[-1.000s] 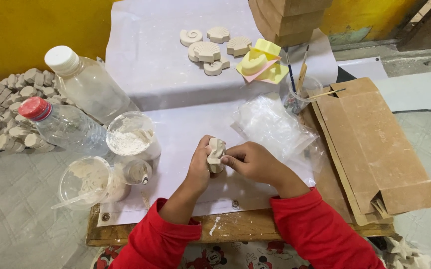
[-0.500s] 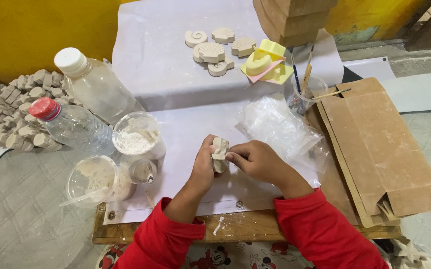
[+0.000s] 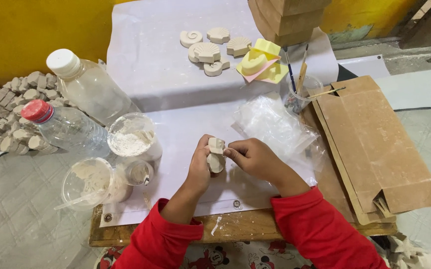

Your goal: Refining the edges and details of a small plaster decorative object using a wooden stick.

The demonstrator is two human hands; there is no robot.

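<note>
My left hand (image 3: 198, 167) and my right hand (image 3: 252, 158) both grip one small pale plaster piece (image 3: 216, 154), held just above a white sheet (image 3: 185, 134) on a wooden board (image 3: 235, 226). My left fingers wrap its left side; my right fingertips pinch its upper right edge. Both sleeves are red. Several finished plaster shells (image 3: 207, 51) lie at the far end of the sheet, next to yellow moulds (image 3: 261, 62).
A cup of white powder (image 3: 131, 139) and a cup with a plastic spoon (image 3: 91, 182) stand left of my hands. Two plastic bottles (image 3: 71, 127) lie further left, beside a heap of grey chunks (image 3: 6, 119). Crumpled clear plastic (image 3: 275, 127), a brush cup (image 3: 302, 92) and a cardboard box (image 3: 374, 144) are to the right.
My hands stay together on the plaster piece, shifting only slightly as my right fingers work along its upper edge. The view has drifted a little.
</note>
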